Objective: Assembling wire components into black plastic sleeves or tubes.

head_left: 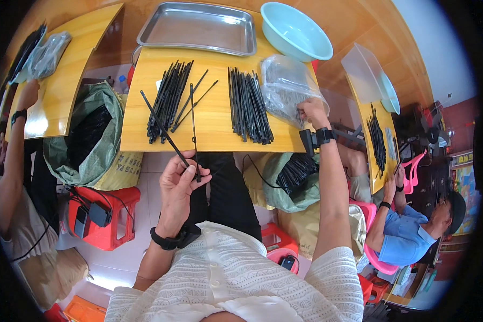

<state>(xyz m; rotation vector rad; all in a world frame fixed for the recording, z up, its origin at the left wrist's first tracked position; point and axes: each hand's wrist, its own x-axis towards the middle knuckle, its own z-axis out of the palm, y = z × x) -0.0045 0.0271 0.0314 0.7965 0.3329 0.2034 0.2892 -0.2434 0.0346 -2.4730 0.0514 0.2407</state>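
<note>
My left hand (179, 180) is closed at the table's front edge on two slim black rods. One, a thicker rod (161, 124), leans up to the left; the other, a thinner rod (193, 121), points nearly straight away from me and has a small knob along it. My right hand (312, 111) is at the near right end of a clear plastic bag (287, 80), its fingers bent together; what they pinch is hidden. Thin pieces show dimly through the bag. Beside it lies a bundle of black rods (249, 107). Another bundle (167, 104) lies at the left, with a few loose rods near it.
A metal tray (198, 29) and a pale blue basin (296, 32) stand at the table's far side. Open woven sacks (83, 155) flank my legs, near a red stool (107, 220). People work at tables on both sides; one wears a blue shirt (407, 236).
</note>
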